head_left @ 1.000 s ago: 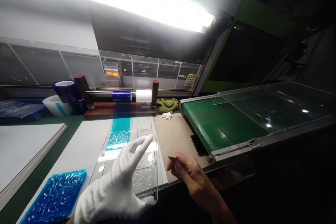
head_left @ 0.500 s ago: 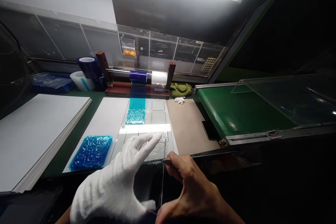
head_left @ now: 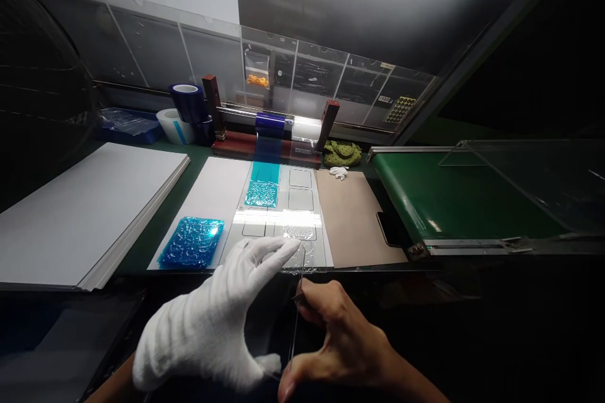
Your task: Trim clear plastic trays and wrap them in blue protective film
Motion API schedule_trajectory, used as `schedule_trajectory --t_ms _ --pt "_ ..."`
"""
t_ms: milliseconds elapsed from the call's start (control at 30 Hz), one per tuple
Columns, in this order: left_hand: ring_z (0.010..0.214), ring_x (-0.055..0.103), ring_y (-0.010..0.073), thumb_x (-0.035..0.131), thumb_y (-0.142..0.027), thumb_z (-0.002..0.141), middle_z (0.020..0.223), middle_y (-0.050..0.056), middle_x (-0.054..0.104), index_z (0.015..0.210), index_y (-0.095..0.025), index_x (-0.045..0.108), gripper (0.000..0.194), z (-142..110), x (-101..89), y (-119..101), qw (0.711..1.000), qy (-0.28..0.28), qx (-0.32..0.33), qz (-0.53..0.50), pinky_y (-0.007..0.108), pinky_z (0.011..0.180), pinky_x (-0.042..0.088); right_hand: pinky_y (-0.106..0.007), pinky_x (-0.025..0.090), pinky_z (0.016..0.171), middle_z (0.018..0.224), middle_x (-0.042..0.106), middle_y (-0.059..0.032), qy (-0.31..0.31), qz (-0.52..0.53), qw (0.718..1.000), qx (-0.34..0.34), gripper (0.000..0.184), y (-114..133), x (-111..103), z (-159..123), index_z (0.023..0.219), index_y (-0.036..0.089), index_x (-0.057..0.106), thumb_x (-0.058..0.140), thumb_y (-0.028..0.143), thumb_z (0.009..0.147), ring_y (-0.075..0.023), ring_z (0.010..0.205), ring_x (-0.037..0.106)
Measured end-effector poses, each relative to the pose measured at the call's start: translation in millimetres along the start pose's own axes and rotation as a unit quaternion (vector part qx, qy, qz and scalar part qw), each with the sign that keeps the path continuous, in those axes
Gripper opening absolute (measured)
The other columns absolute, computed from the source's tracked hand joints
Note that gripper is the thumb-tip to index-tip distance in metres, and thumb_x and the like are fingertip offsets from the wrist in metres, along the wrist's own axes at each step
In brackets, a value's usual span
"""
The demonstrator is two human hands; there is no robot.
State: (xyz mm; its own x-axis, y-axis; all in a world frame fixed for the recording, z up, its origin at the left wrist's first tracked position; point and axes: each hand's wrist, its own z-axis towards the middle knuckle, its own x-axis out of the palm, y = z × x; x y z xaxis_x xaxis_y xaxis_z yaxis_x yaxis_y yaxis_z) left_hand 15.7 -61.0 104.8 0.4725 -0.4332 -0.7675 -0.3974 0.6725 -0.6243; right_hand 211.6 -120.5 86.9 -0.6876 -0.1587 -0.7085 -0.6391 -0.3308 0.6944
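Observation:
In a white glove, my left hand (head_left: 212, 315) spans a thin clear panel (head_left: 295, 327) between its stretched fingers and thumb. The panel stands nearly edge-on to me, so its face hardly shows. My bare right hand (head_left: 350, 334) grips the same panel from the right, index finger curled near its upper part and thumb at its lower end. A small dark sliver (head_left: 297, 297) shows at the right index fingertip; its kind cannot be made out. Just beyond the fingers lies a crinkled clear film stack (head_left: 302, 227) on a sheet with printed outlines (head_left: 231, 245).
Blue film pieces (head_left: 191, 242) lie stacked on white paper at left, beside a thick paper stack (head_left: 85, 214). Behind stands a roll holder (head_left: 220, 138) with blue film (head_left: 265, 151). To the right are brown board (head_left: 359, 220), a phone (head_left: 388, 228) and a green conveyor belt (head_left: 435, 195).
The view has swung left, moving the bench toward the right and slightly up in the picture. The clear panel has turned more edge-on; both hands still grip it.

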Motion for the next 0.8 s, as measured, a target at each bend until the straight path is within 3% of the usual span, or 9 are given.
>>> schedule_trajectory --t_ms 300,600,700,800 --pt "0.126 0.031 0.0284 0.076 -0.036 0.052 0.139 0.009 0.027 0.146 -0.027 0.006 0.118 -4 -0.6 4 0.999 0.028 -0.016 -0.012 0.04 0.103 0.039 -0.018 0.033 0.045 0.06 0.044 0.0042 0.019 -0.037 0.999 0.001 0.063 2 11 -3 0.073 0.018 0.051 0.065 0.076 0.052 -0.0081 0.053 0.038" --pt "0.126 0.031 0.0299 0.075 -0.043 0.052 0.139 0.009 0.029 0.146 -0.028 0.007 0.117 -10 4.4 12 0.999 0.03 -0.034 -0.015 0.043 0.102 0.039 -0.019 0.038 0.048 0.062 0.044 0.0042 0.056 0.04 0.998 0.008 0.058 -5 19 1 0.079 0.017 0.056 0.062 0.072 0.062 -0.0086 0.055 0.039" --pt "0.123 0.035 0.0305 0.074 -0.043 0.053 0.137 0.009 0.032 0.146 -0.027 0.008 0.114 -10 6.0 14 0.998 0.03 -0.059 0.001 0.044 0.1 0.04 -0.019 0.037 0.048 0.061 0.042 0.0047 0.04 0.056 0.997 0.017 0.056 -11 25 3 0.072 0.018 0.053 0.066 0.07 0.058 -0.0084 0.054 0.038" --pt "0.119 0.038 0.0307 0.071 -0.043 0.055 0.135 0.009 0.035 0.146 -0.028 0.009 0.111 -11 7.9 16 0.996 0.015 -0.079 0.042 0.046 0.1 0.039 -0.02 0.038 0.048 0.058 0.038 0.0055 -0.031 0.07 0.997 0.025 0.056 -17 35 -2 0.069 0.019 0.05 0.071 0.068 0.053 -0.0086 0.053 0.035"
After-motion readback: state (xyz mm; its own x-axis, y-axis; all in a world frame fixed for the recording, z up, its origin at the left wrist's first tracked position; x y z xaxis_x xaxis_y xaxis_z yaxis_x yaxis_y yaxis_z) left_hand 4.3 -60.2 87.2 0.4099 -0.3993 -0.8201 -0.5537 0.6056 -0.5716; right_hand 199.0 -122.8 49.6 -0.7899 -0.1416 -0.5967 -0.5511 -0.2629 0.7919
